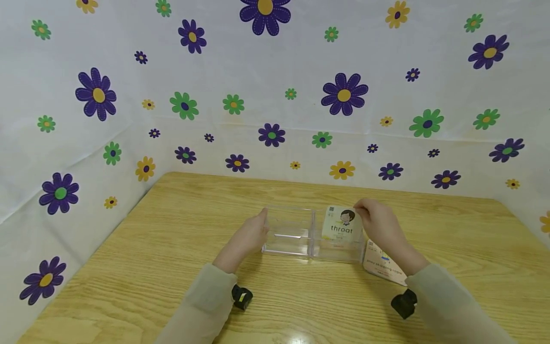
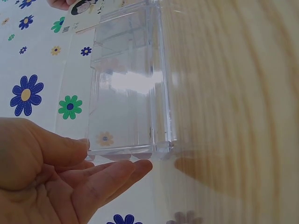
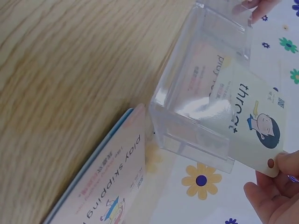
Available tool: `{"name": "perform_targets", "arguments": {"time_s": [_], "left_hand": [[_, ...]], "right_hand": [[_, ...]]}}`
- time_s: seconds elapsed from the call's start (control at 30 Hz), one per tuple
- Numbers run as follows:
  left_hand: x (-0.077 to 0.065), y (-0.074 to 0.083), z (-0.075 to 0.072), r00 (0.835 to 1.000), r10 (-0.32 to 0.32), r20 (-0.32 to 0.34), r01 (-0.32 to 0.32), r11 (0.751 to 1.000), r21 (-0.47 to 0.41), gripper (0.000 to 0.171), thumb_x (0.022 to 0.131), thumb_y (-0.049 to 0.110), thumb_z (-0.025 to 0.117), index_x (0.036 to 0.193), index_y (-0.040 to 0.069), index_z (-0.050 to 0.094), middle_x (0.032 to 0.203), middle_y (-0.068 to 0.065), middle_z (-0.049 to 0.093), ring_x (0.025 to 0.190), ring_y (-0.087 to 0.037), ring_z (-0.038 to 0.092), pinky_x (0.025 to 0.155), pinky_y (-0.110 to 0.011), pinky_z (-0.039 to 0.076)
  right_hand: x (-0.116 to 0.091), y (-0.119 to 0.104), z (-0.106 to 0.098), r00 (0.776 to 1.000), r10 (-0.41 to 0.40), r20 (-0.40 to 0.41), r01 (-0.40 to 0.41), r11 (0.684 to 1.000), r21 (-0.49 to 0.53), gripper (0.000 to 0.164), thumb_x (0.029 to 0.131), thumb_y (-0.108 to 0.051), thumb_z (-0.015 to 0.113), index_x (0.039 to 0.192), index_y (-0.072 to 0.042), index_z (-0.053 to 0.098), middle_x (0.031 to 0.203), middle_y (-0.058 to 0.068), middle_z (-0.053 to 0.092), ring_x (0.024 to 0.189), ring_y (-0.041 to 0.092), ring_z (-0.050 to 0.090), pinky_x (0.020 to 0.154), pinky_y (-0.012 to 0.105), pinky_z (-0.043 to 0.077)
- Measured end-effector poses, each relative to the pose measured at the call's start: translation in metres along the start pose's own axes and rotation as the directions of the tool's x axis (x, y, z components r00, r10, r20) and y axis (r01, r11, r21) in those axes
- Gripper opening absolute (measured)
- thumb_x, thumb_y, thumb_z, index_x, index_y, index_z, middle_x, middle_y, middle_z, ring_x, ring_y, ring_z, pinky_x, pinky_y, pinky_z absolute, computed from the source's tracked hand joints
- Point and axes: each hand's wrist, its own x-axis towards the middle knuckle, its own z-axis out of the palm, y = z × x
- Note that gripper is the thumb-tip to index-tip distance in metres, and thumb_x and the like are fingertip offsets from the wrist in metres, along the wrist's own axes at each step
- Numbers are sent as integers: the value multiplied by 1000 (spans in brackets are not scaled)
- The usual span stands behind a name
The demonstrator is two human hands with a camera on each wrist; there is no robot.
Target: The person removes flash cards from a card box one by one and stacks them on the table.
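Observation:
A clear plastic box (image 1: 288, 247) with two compartments stands on the table. At its left end, my left hand (image 1: 249, 234) holds the end wall, with the thumb (image 2: 70, 151) at the edge and the fingers along the outside. My right hand (image 1: 380, 224) pinches a corner of a pale "throat" card (image 1: 341, 227) with a drawn head on it. The card's lower part is inside the right compartment, its top above the rim. Through the clear wall, pinkish "play" lettering (image 3: 205, 74) shows in the right wrist view. The left compartment holds no card.
A small stack of cards, a pink "play skipping rope" card (image 1: 382, 267) on top, lies right of the box under my right forearm. Behind the wooden table (image 1: 206, 205) hangs a white cloth (image 1: 301, 62) with printed flowers.

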Motion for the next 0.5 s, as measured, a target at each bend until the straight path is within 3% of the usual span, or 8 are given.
{"name": "perform_targets", "arguments": {"time_s": [0.5], "left_hand": [[-1, 1, 0, 1000, 26, -5, -25, 999, 28, 48, 93, 0, 37, 134, -14, 17, 49, 2, 33, 39, -7, 26, 39, -17, 26]], "right_hand": [[-2, -1, -17, 994, 41, -101, -35, 997, 61, 14, 89, 5, 45, 95, 10, 57, 90, 24, 59, 80, 32, 57, 67, 41, 48]]}}
